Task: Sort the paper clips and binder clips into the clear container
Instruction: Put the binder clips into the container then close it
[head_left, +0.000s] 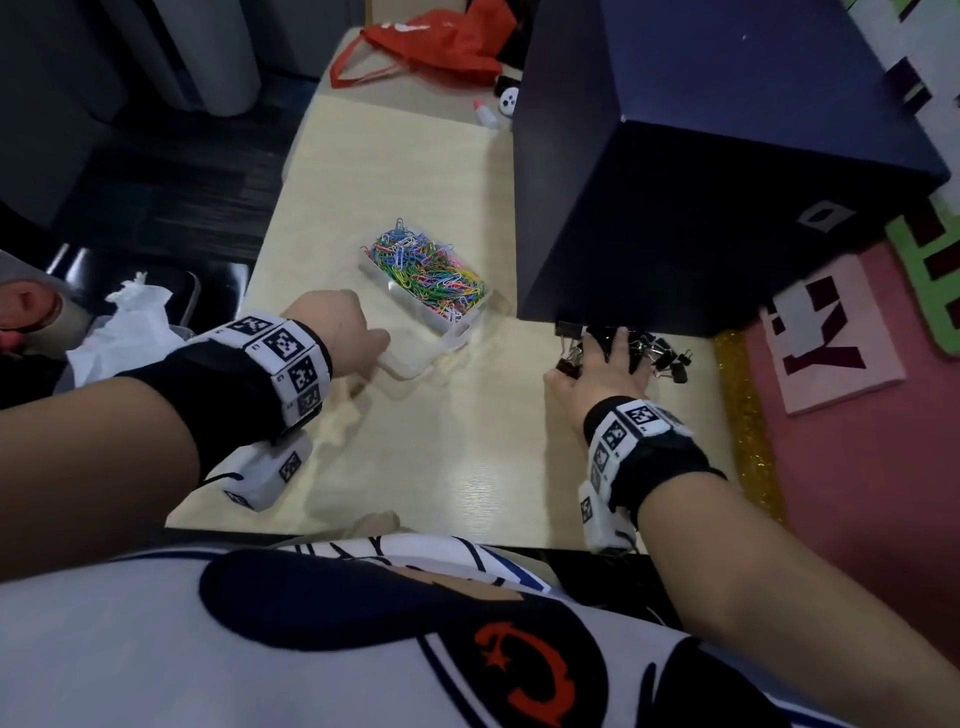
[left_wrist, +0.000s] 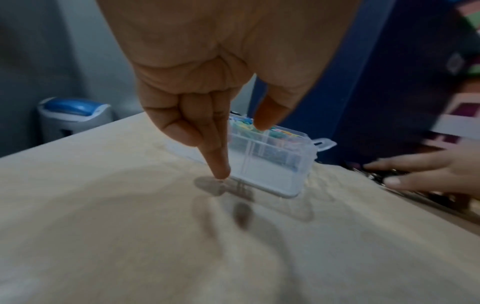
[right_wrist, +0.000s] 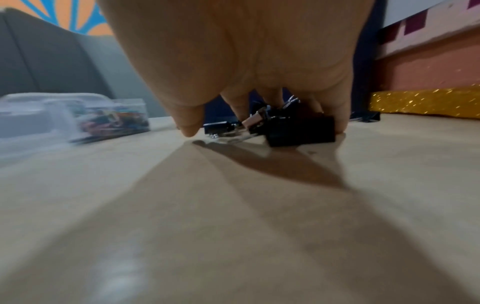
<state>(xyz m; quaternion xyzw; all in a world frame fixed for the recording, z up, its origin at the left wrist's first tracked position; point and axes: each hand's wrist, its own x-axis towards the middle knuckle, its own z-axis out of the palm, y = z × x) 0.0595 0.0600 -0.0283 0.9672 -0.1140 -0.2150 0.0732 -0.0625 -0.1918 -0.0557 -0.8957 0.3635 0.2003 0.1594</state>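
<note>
A clear container (head_left: 457, 332) lies on the pale table, its far compartment heaped with coloured paper clips (head_left: 431, 270) and its near compartment bare. My left hand (head_left: 343, 322) holds the container's near-left corner. In the left wrist view the index fingertip (left_wrist: 221, 170) touches the table beside the container (left_wrist: 272, 176), and the thumb is over its rim. A pile of black binder clips (head_left: 665, 353) sits against the foot of a dark box. My right hand (head_left: 608, 364) covers the pile. Its fingers curl down round the binder clips (right_wrist: 301, 129).
A tall dark blue box (head_left: 675, 182) stands just right of the container and overhangs the clips. Behind it lie a red bag (head_left: 431, 47) and a small bottle (head_left: 485, 111). A gold glitter strip (head_left: 743, 415) edges the table's right side, and crumpled white paper (head_left: 135, 322) lies at the left.
</note>
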